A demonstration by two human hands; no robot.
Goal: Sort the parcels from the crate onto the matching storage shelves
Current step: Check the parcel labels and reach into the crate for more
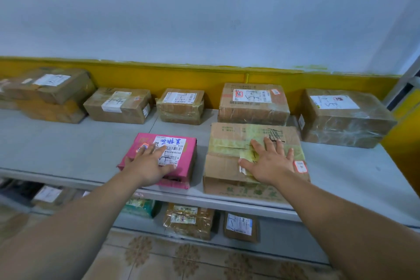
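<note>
White wall (204, 7), yellow band (136, 76), patterned floor tiles (181, 261)

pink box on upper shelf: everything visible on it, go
A pink cardboard box, lying flat near the front edge of the grey shelf, slightly askew. White shipping label on top: barcode, blue handwriting. Front face looks torn. The left hand rests flat on top, fingers straight. A taped brown box sits beside it, apart.

- We see a pink parcel (190, 158); its white label (171, 143) has blue handwriting on it.
- We tag the brown cardboard parcel (227, 143): yellowish tape, black marker strokes, and a red-rimmed sticker (300, 166).
- We mark the shelf (68, 143) as grey.
- We log the wall (204, 18) as whitish, over a yellow band (159, 79).
- We note the floor tiles (181, 257): beige with a brown floral pattern.
</note>
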